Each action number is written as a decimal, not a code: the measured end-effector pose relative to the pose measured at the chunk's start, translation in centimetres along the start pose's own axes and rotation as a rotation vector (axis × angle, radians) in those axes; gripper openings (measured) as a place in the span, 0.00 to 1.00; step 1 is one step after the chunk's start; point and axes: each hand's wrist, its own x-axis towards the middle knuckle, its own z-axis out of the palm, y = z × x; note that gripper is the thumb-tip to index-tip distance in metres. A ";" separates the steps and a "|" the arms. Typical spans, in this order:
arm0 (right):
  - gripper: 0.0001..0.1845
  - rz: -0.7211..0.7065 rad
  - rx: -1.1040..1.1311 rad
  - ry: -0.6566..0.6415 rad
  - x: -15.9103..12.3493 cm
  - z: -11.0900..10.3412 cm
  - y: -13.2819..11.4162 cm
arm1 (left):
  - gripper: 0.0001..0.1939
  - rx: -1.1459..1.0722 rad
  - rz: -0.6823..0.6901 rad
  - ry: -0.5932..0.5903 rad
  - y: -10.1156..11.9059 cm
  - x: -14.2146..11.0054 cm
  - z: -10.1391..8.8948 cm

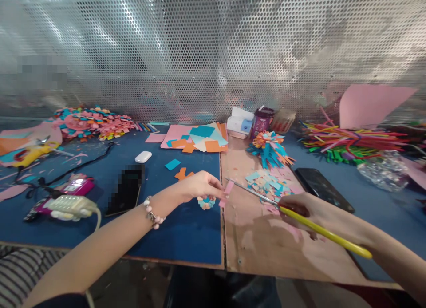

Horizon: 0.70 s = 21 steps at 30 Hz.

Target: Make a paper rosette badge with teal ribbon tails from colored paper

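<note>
My left hand (208, 186) pinches a small pink paper strip (226, 193) over the seam between the two tabletops. In my right hand (304, 210) is a slim paintbrush (319, 228) with a long yellow handle and a silver front end. Its tip reaches left, close to the pink strip; I cannot tell whether they touch. Just under my left hand, partly hidden by it, lies a small ring of pale blue and cream paper pieces (206, 203). Orange paper pieces (183, 174) and a blue paper rectangle (172, 164) lie beyond my left hand.
Small paper scraps (268, 183) are heaped beyond my right hand. A fringed paper bundle (269, 150) stands behind them. Phones (324, 189) lie on both sides. Coloured sheets (199, 137), a white box (240, 120) and a lidded cup (263, 119) line the perforated metal screen (213, 55).
</note>
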 end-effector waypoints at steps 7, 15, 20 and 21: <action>0.07 0.077 0.101 -0.058 -0.2 0.3 0.4 | 0.15 -0.081 0.066 -0.087 -0.5 0.7 0.4; 0.09 0.071 0.077 -0.050 0.0 0.3 0.9 | 0.16 -0.048 0.071 -0.108 -0.9 1.3 0.7; 0.13 0.072 0.098 -0.060 -0.2 0.5 1.2 | 0.18 -0.039 0.084 -0.153 -0.8 1.3 0.9; 0.13 0.075 0.110 -0.060 -0.2 0.5 1.2 | 0.18 -0.039 0.084 -0.163 -0.8 1.3 0.9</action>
